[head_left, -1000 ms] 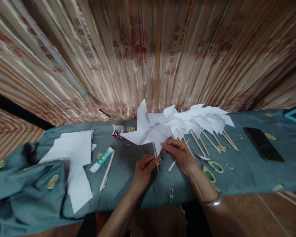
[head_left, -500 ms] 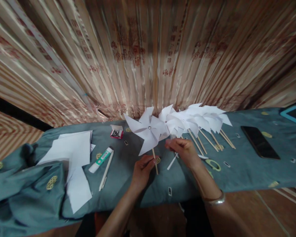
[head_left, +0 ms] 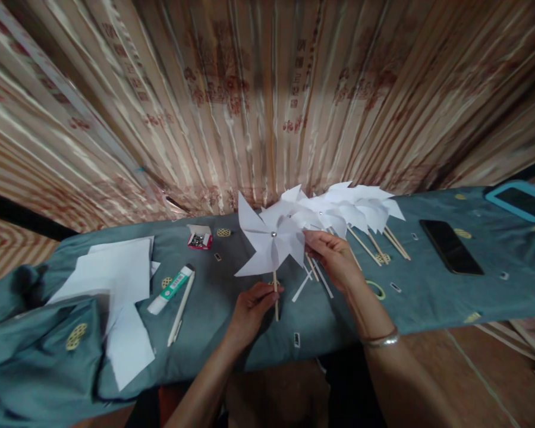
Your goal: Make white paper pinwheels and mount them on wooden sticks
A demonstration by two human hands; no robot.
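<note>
Upright over the cloth is a white paper pinwheel, with a shiny pin at its centre and a thin wooden stick below. My left hand is closed on the lower part of that stick, pinching it between thumb and fingers. At the pinwheel's right edge, the curled fingers of my right hand meet a blade tip. Behind that hand lies a row of finished white pinwheels, overlapping, sticks pointing toward me. Thin paper strips lie below the right hand, and green-handled scissors are partly hidden by the wrist.
A grey-green cloth covers the table. On the left are white paper sheets, a glue stick, a white pen and a small box of pins. A phone and a blue-framed tablet lie right. A curtain hangs behind.
My right hand has moved up to the blade edge of the held pinwheel. The blades have turned, and the stick stands straighter. The whole view has shifted slightly.
</note>
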